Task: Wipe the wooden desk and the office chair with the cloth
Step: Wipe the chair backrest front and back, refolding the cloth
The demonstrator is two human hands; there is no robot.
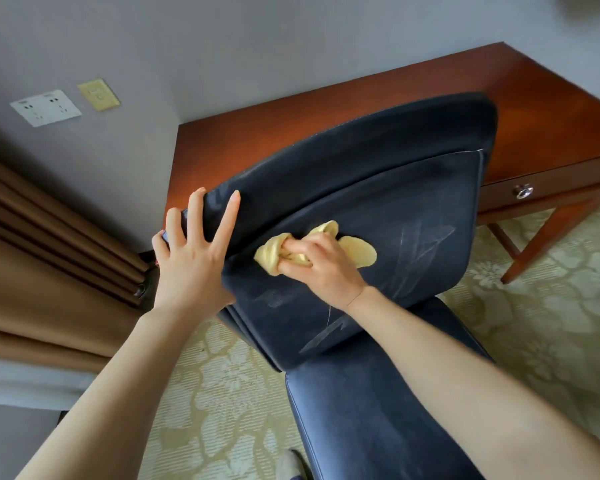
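A dark navy leather office chair fills the middle of the head view, its backrest facing me and its seat below. My right hand grips a bunched yellow cloth and presses it against the front of the backrest, near its left side. My left hand holds the backrest's left edge, fingers spread, the thumb and one finger on the front and the others round the edge. Behind the chair stands the reddish wooden desk, its top bare. Pale streaks mark the leather to the right of the cloth and below it.
A drawer with a round metal knob sits in the desk's front, with desk legs at the right. Brown curtains hang at the left. Wall sockets and a switch are on the grey wall. Patterned carpet covers the floor.
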